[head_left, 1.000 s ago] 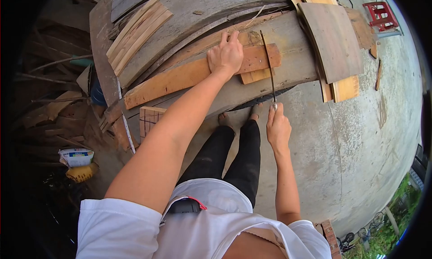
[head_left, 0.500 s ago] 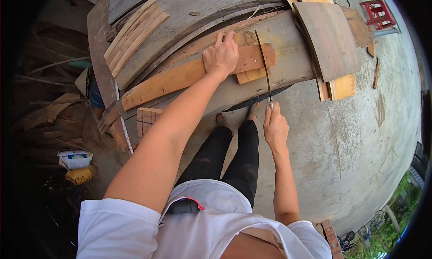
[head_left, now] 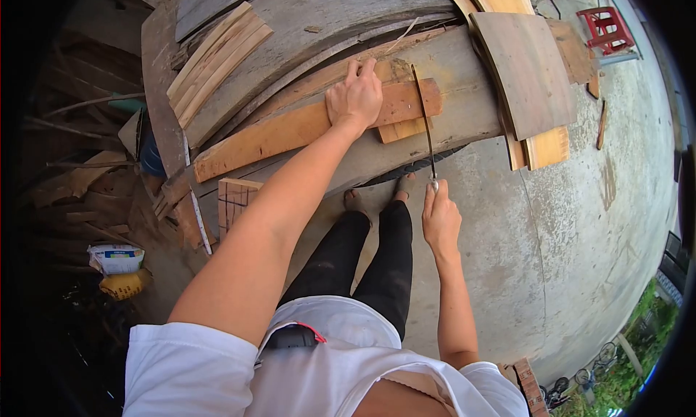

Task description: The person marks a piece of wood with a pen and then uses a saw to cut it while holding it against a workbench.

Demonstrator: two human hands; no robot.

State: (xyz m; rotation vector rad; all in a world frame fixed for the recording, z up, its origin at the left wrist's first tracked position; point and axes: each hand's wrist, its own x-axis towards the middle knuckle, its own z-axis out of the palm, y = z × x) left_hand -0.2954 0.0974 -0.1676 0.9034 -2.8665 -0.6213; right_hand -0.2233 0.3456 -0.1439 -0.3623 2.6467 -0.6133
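Note:
My left hand (head_left: 355,94) presses flat on a long reddish-orange board (head_left: 290,130) that lies across a stack of grey planks (head_left: 464,101). My right hand (head_left: 441,217) grips the handle of a thin saw (head_left: 425,123). The blade runs away from me and crosses the board near its right end, just right of my left hand. A short light offcut (head_left: 403,130) lies under the board's right end.
Thin pale slats (head_left: 214,62) lie at the back left. A wide brown panel (head_left: 525,69) rests to the right over a yellow board (head_left: 549,147). A small gridded wood piece (head_left: 232,199) leans below. Red stool (head_left: 607,27), concrete floor (head_left: 580,228), my feet under the planks.
The saw and my right hand have shifted slightly along the cut line. My left hand stays pressed on the board.

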